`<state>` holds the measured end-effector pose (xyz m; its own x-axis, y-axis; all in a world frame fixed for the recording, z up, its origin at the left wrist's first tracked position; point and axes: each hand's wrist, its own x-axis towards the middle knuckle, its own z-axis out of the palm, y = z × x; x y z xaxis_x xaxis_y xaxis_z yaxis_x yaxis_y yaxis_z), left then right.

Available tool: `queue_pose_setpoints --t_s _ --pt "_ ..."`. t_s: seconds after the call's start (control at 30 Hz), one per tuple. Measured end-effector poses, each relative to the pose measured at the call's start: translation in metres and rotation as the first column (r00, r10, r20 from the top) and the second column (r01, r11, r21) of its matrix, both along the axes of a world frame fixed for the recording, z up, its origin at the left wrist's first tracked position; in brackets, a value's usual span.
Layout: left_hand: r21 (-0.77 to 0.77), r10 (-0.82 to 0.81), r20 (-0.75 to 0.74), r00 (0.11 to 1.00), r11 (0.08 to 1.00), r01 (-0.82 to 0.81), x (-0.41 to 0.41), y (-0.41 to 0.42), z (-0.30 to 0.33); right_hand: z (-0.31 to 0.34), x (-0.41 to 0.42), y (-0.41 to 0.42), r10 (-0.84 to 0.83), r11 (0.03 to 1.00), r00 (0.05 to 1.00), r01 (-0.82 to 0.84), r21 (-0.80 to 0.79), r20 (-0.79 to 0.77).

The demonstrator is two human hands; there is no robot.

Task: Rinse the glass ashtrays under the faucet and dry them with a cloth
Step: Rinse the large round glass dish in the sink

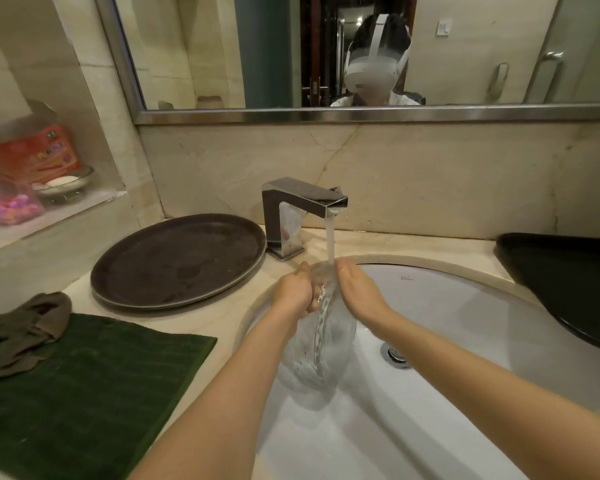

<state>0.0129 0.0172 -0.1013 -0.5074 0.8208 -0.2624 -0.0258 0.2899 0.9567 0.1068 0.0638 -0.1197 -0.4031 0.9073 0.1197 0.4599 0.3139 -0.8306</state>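
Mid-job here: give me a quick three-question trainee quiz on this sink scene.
1. True or false: water is running from the faucet.
2. What lies on the green mat: A) grey cloth, B) soap dish, C) round tray?
3. Which hand curls its fingers round the glass ashtray?

Key: 1 true. 2 A, the grey cloth. 3 the left hand; the right hand presses flat against it.

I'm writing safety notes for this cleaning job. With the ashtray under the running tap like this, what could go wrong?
1. The wet glass ashtray is held between the left hand and the flat right hand only; it may slip and break in the sink.
2. Water from the faucet sheets off the glass and could splash the counter.
3. The crumpled cloth sits far left, so a dripping carry is likely.
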Motion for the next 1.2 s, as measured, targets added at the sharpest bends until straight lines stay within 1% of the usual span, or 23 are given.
queue_pose_setpoints --t_s 0.07,0.1,0.13,0.17,0.2,0.23,0.27,0.3,0.37,0.4,0.43,0.5,0.6,0.7,0.77,0.8,0.9,1.0,1.17,1.2 --pt "-0.016 0.021 -0.011 1.0 1.0 -0.021 -0.002 0.0 0.0 -0.003 -0.003 -0.02 0.025 0.973 0.998 -0.039 0.229 0.066" --pt "-0.034 0.038 -0.013 0.999 0.999 -0.039 -0.003 -0.001 0.002 -0.006 -0.004 -0.026 0.041 0.952 0.994 -0.068 0.299 0.097" --pt "-0.045 0.049 -0.013 0.999 0.998 -0.05 -0.004 -0.001 0.002 -0.01 -0.003 -0.026 0.054 0.94 0.993 -0.087 0.329 0.107" --pt "-0.042 0.04 -0.014 0.999 0.998 -0.04 -0.004 -0.001 0.002 -0.012 -0.002 -0.025 0.057 0.947 0.995 -0.08 0.311 0.084" --pt "-0.026 0.008 -0.019 1.0 1.0 -0.008 -0.003 -0.002 0.002 -0.014 -0.002 -0.021 0.046 0.965 0.999 -0.049 0.256 0.019" --pt "-0.008 -0.039 -0.034 0.999 0.999 0.039 -0.002 -0.004 0.002 -0.016 -0.003 -0.017 0.02 0.986 0.996 -0.006 0.168 -0.082" --pt "0.011 -0.093 -0.057 0.994 0.996 0.094 0.0 -0.006 0.002 -0.017 -0.005 -0.014 -0.035 0.998 0.981 0.046 0.052 -0.19" --pt "0.026 -0.147 -0.079 0.986 0.988 0.149 0.002 -0.008 0.002 -0.017 -0.01 -0.012 -0.115 0.992 0.957 0.097 -0.077 -0.265" --pt "0.031 -0.232 -0.117 0.966 0.971 0.237 0.005 -0.011 0.001 -0.023 -0.021 -0.008 -0.298 0.93 0.887 0.187 -0.317 -0.352" --pt "0.023 -0.249 -0.131 0.96 0.967 0.254 0.006 -0.011 0.001 -0.025 -0.026 -0.007 -0.36 0.897 0.849 0.202 -0.393 -0.387" --pt "0.015 -0.253 -0.14 0.957 0.966 0.257 0.007 -0.01 0.0 -0.024 -0.031 -0.009 -0.398 0.879 0.813 0.205 -0.43 -0.425" --pt "0.019 -0.219 -0.144 0.965 0.974 0.224 0.007 -0.01 0.0 -0.02 -0.034 -0.014 -0.421 0.88 0.778 0.225 -0.419 -0.466" --pt "0.033 -0.144 -0.152 0.978 0.988 0.151 0.003 -0.01 0.001 -0.03 -0.03 -0.023 -0.44 0.866 0.82 0.278 -0.415 -0.367" --pt "0.028 -0.141 -0.192 0.971 0.988 0.149 -0.001 -0.009 -0.001 -0.044 -0.033 -0.042 -0.5 0.779 0.83 0.307 -0.547 -0.246" --pt "0.034 -0.131 -0.208 0.969 0.989 0.141 -0.003 -0.007 -0.004 -0.047 -0.036 -0.054 -0.503 0.75 0.833 0.287 -0.596 -0.231" --pt "0.034 -0.128 -0.215 0.968 0.99 0.139 -0.003 -0.005 -0.006 -0.045 -0.037 -0.06 -0.492 0.761 0.839 0.285 -0.582 -0.232" --pt "0.037 -0.137 -0.212 0.967 0.988 0.149 -0.002 -0.004 -0.008 -0.034 -0.041 -0.059 -0.433 0.855 0.863 0.302 -0.422 -0.259" --pt "0.05 -0.145 -0.207 0.968 0.986 0.158 -0.002 -0.005 -0.008 -0.026 -0.041 -0.042 -0.416 0.891 0.857 0.317 -0.326 -0.305" --pt "0.054 -0.129 -0.212 0.969 0.988 0.143 -0.004 -0.002 -0.011 -0.036 -0.036 -0.019 -0.445 0.87 0.833 0.315 -0.379 -0.328" --pt "0.055 -0.128 -0.211 0.969 0.988 0.143 -0.004 -0.002 -0.012 -0.041 -0.034 -0.019 -0.457 0.857 0.825 0.31 -0.411 -0.331"
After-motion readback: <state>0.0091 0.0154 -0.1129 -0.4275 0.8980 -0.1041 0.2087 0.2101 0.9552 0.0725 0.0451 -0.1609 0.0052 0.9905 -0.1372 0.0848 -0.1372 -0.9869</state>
